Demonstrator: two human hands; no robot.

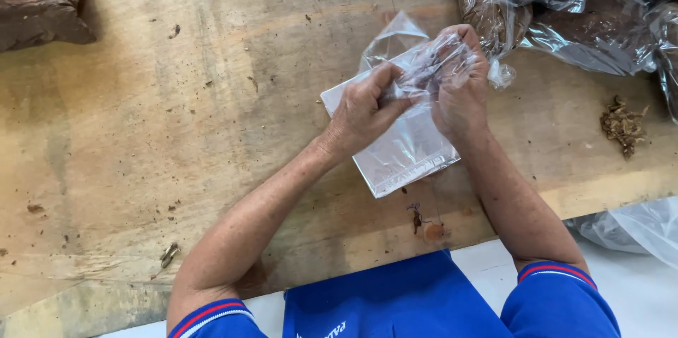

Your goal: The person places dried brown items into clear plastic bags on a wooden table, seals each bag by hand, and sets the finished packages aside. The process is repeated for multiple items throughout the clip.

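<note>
While both hands worked at its upper end, the clear plastic bag (pixel 406 147) lay near the middle of the frame, slightly right of centre, on the worn wooden table (pixel 141 140). The bag was thin, see-through and flat at its lower end, which rested on the wood with a straight sealed edge; its upper end was crumpled and lifted, with one loose corner sticking up behind the hands. It looked empty (nothing dark showed through the film).

The left hand (pixel 364 108) was closed narrowly, thumb and fingers pinching a fold of the film at the bag's upper part. The right hand (pixel 462 91), just beside it and nearly touching, was curled around the bunched top, the plastic drawn over its fingers.

In the upper right of the frame sat a heap of plastic-wrapped brown bundles (pixel 565 6), with a small pile of brown scraps (pixel 621 126) below them at the right edge. Another dark wrapped bundle (pixel 39 2) lay in the upper left corner.
</note>
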